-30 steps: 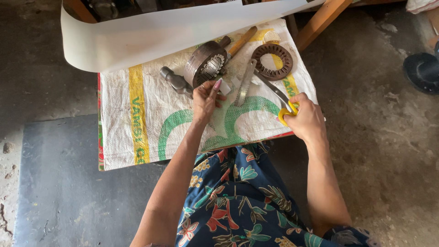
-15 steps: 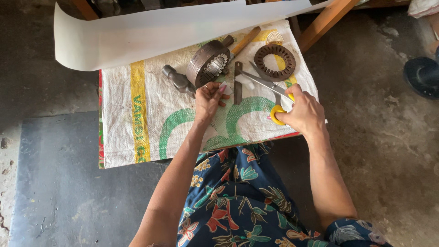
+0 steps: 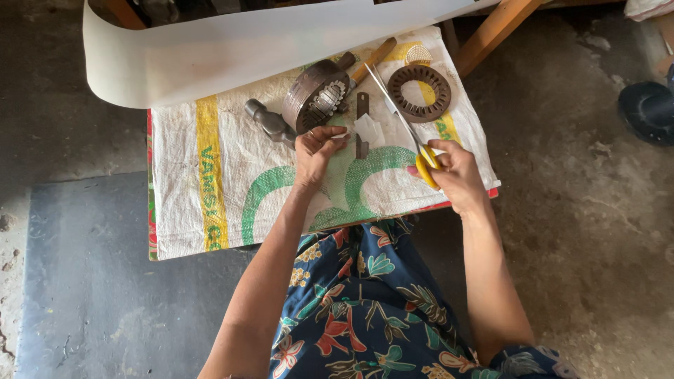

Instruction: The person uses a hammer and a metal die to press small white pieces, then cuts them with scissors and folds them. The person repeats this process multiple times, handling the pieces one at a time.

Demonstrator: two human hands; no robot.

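My left hand [image 3: 314,151] rests on a woven sack [image 3: 210,182] and pinches a small white paper piece [image 3: 341,133] at its fingertips, just below a round metal motor core [image 3: 316,102]. My right hand [image 3: 460,179] grips yellow-handled scissors [image 3: 423,160], whose blades point up and left across the sack. More white paper pieces [image 3: 368,130] and a flat metal strip [image 3: 361,125] lie between my hands.
A toothed metal ring [image 3: 420,92], a dark hammer-like tool [image 3: 269,121] and a wooden-handled tool [image 3: 373,60] lie on the sack. A big curled white sheet [image 3: 246,49] covers the far edge. A wooden leg [image 3: 498,28] stands at the right, and a grey mat [image 3: 84,281] lies at the left.
My right hand has turned the scissors so the blades point toward the far edge. My left hand has shifted slightly toward the motor core, with the paper piece at its fingertips.
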